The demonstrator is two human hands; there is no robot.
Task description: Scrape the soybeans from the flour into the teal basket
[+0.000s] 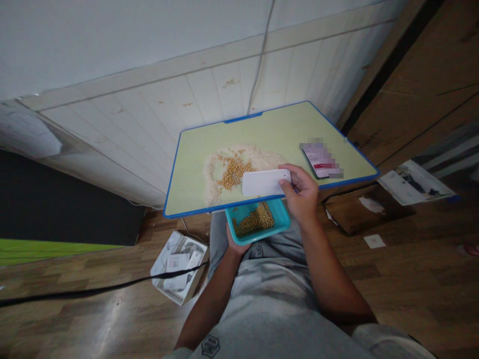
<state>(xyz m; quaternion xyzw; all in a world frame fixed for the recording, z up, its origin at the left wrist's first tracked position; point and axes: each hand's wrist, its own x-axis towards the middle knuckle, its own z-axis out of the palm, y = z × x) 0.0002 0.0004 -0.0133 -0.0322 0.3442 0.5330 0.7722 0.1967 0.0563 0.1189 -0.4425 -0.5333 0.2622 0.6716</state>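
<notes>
Right hand (302, 194) gripping a flat white card (264, 183) by one end; its other end lies beside loose beans (234, 172) on the desk (284, 124), ringed by pale grains (258, 155). Left hand (236, 244) holding, from below, a teal tray (283, 219) of beans at the desk's near edge. Phone (318, 158) lying to the right.

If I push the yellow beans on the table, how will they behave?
The yellow beans look small and round, so they would probably roll and scatter. They lie loose, so the white scraper in the right hand would likely move them as separate pieces, not one lump. The pale grains around them could well get dragged along.
</notes>
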